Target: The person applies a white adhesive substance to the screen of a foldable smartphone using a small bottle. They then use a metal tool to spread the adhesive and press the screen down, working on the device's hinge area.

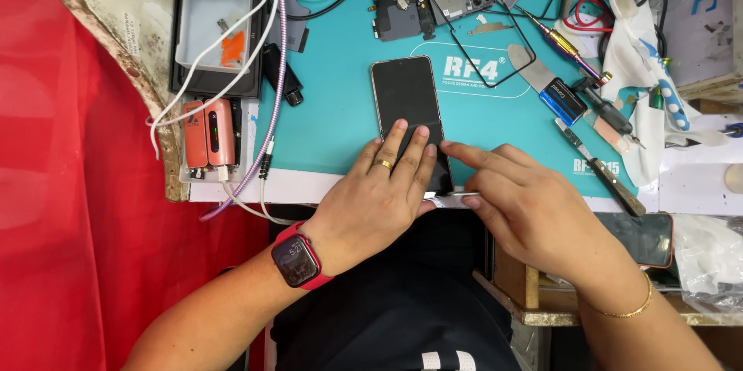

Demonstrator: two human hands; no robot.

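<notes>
Currently the smartphone point(410, 119) lies face up on the teal repair mat point(333, 116), its lower end toward the near edge of the surface. Left hand point(379, 201) rests flat on the lower part of the screen, fingers point(402, 143) extended and pressing down, not curled around anything. Right hand point(526, 208) sits just beside it, index finger stretched to the phone's right edge; thumb and fingers seem to pinch a thin silvery tool point(449, 199) at the bottom edge (cannot tell exactly what it is).

Judgement on handling: glass slab, stiff, light, smooth and likely slippery on the mat; brittle at edges and corners, so flat palm pressure suits it better than a point load. Best hold is by the long side rails.

Nearby: metal spatula point(526, 65), tweezers point(600, 166), screwdriver point(569, 44), orange power bank point(209, 135).
</notes>
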